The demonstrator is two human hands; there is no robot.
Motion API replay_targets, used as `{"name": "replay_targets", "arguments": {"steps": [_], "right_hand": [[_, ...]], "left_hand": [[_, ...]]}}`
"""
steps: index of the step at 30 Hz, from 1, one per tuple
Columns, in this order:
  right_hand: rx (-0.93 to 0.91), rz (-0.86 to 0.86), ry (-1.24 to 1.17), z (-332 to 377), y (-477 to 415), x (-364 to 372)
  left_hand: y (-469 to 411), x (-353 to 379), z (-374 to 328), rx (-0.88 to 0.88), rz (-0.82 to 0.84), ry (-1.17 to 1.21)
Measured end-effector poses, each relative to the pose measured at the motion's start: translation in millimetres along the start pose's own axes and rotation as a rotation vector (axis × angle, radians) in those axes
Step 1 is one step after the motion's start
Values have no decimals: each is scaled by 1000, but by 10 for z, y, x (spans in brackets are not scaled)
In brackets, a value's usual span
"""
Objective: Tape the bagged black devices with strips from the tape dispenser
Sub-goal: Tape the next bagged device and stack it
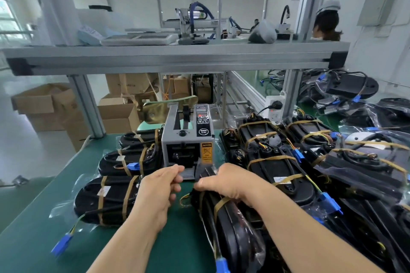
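Note:
A grey tape dispenser (187, 142) stands at the middle of the green table. Just in front of its outlet my left hand (158, 190) pinches a strip of tape (188, 174) with curled fingers. My right hand (226, 182) grips the top end of a bagged black device (230, 235) that stands tilted on the table below the dispenser, with tan tape bands round it. The strip is partly hidden between my hands.
Taped bagged devices (113, 197) lie left of the dispenser, and several more (279, 162) are piled to the right. A metal shelf beam (177, 57) crosses above. Cardboard boxes (51, 106) stand on the floor beyond the green table (44, 217). A person's head (326, 24) shows at back right.

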State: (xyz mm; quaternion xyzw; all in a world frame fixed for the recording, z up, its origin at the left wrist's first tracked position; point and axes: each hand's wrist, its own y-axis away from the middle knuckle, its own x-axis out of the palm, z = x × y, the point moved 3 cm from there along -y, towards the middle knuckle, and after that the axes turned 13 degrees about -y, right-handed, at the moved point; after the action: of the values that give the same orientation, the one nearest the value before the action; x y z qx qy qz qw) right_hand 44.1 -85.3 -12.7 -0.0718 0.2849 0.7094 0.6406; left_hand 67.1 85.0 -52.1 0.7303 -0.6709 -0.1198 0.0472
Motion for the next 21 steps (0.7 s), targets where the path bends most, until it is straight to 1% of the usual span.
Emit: {"name": "replay_targets", "arguments": {"steps": [3,5,7,10,12,15,17,21], "right_hand": [[13,-10,-195,-102,90,-84],[-9,12,-321,-140,156,-149],[-54,-2,-470,-165,192,-223],[-154,-130,-705,-176,231,-308],[-238,-234,-805,-184,263,-292],[-368,-354,-879,-191,337,-161],[-460,-404,-879,-218,381,-39],[-520,-476,-855,-288,417,109]], "left_hand": [[-115,-100,40,-108,-48,44],[-179,-71,26,-159,-31,68],[-237,13,-4,-212,-6,92],[-308,141,-71,-287,17,157],[-348,199,-101,-331,8,198],[-393,259,-123,-373,-24,268],[-422,295,-134,-399,-45,314],[-506,347,-143,-401,-63,361]]}}
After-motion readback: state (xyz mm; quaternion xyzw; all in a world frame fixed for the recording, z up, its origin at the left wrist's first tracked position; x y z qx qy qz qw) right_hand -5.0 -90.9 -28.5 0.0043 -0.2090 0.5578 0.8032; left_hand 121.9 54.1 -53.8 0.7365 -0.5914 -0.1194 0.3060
